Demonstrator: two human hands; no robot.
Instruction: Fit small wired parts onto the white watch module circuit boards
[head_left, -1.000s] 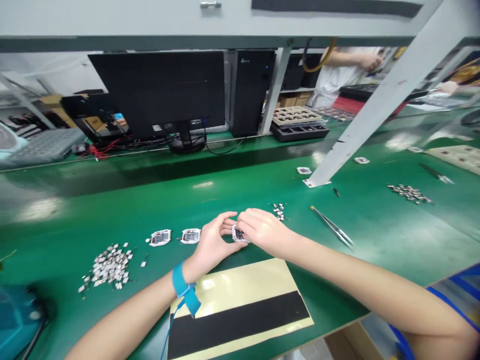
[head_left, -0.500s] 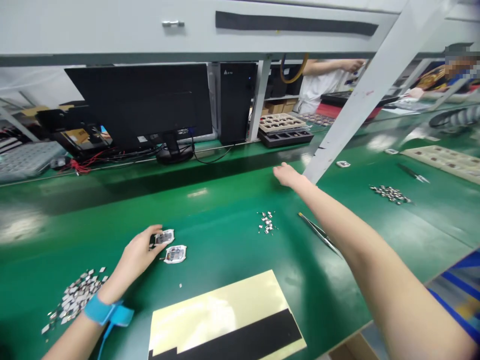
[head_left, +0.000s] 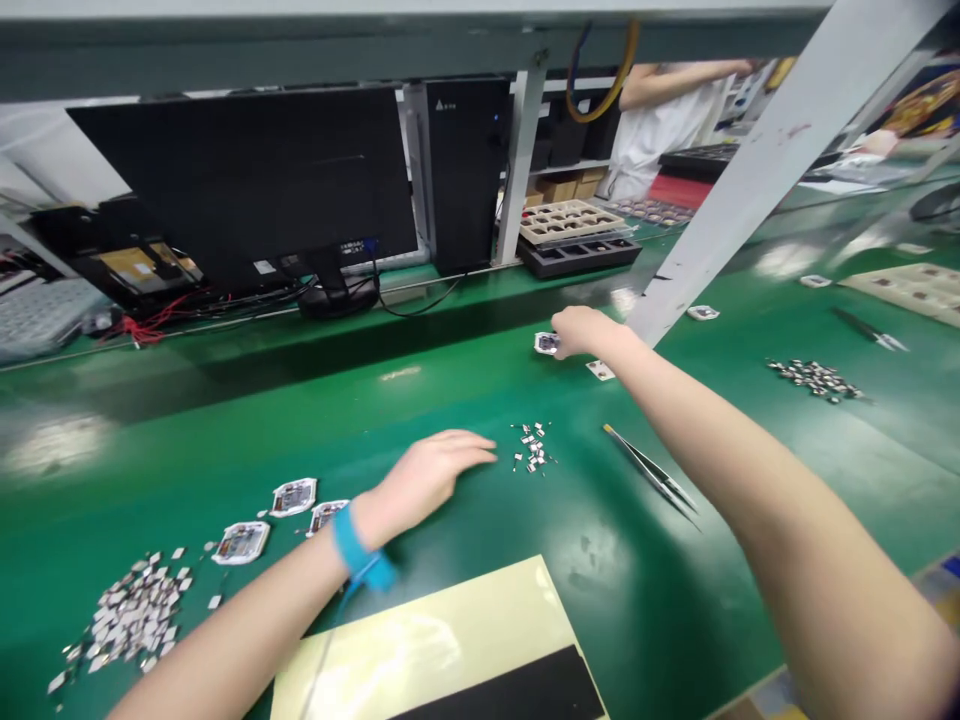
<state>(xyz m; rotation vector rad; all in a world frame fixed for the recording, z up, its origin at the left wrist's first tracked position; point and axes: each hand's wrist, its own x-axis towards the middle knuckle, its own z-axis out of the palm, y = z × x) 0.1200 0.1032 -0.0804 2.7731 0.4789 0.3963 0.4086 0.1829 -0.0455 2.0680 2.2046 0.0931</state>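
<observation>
My right hand (head_left: 577, 331) is closed on a small white-framed part (head_left: 547, 343) near the slanted post, with another white piece (head_left: 600, 370) lying just under the wrist. Fingers stretched out and holding nothing, my left hand (head_left: 431, 475) hovers or rests left of a small cluster of tiny parts (head_left: 533, 447); which of the two is unclear. A blue band (head_left: 360, 550) circles that wrist. Behind it lie white-framed parts, one at the far left (head_left: 242, 542), one above it (head_left: 294, 496), and one partly hidden by the wrist (head_left: 326, 515).
Tweezers (head_left: 651, 470) lie below my right forearm. A pile of small pieces (head_left: 139, 612) is at lower left, another (head_left: 814, 378) at right. A yellow-and-black sheet (head_left: 450, 640) lies in front. A slanted post (head_left: 750, 170), monitor (head_left: 255, 190) and trays (head_left: 574, 222) stand behind; a person (head_left: 652, 140) is beyond.
My left hand has left the white-framed parts and moved right, toward the tiny cluster. A white-framed part now shows in my right hand. The camera view has shifted slightly.
</observation>
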